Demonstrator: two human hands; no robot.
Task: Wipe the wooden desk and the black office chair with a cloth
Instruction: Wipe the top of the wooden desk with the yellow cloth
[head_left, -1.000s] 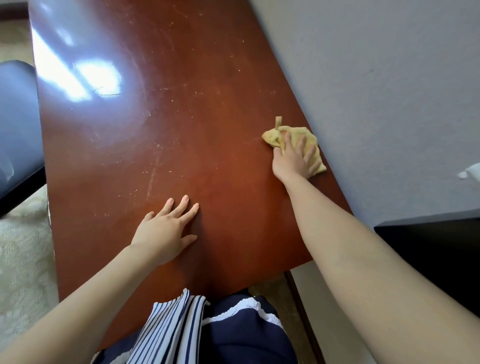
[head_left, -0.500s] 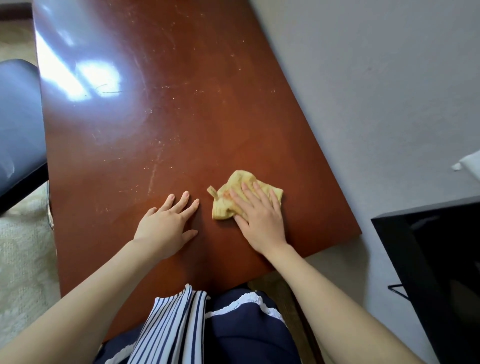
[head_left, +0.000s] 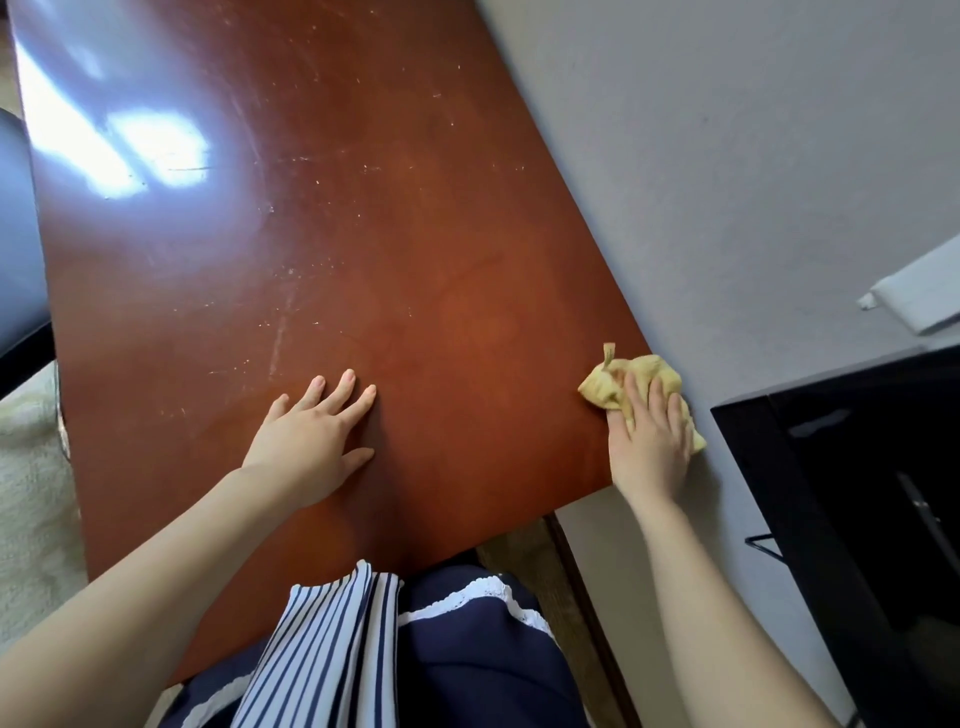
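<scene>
While the left hand (head_left: 311, 441) is laid flat on the wooden desk (head_left: 363, 234), palm down with fingers spread and nothing held, the right hand (head_left: 649, 441) is pressed onto a crumpled yellow cloth (head_left: 608, 387) at the desk's right edge, near the front right corner. The right fingers are stretched out over the cloth rather than curled around it; the cloth is pinned under the palm, and a small twisted tail of fabric is seen sticking up at its far-left end. Part of the cloth is seen past the edge, against the grey wall (head_left: 727, 182) the desk is set beside. Pale scratches and specks are spread over the reddish-brown desktop, and a bright window reflection is seen at the far left. Only a sliver of the black office chair (head_left: 18, 249) is visible at the left frame edge, just beside the desk. A black cabinet (head_left: 857, 493) is seen to the right, near the cloth hand. Striped and navy clothing (head_left: 389, 649) is visible at the desk's near edge.
</scene>
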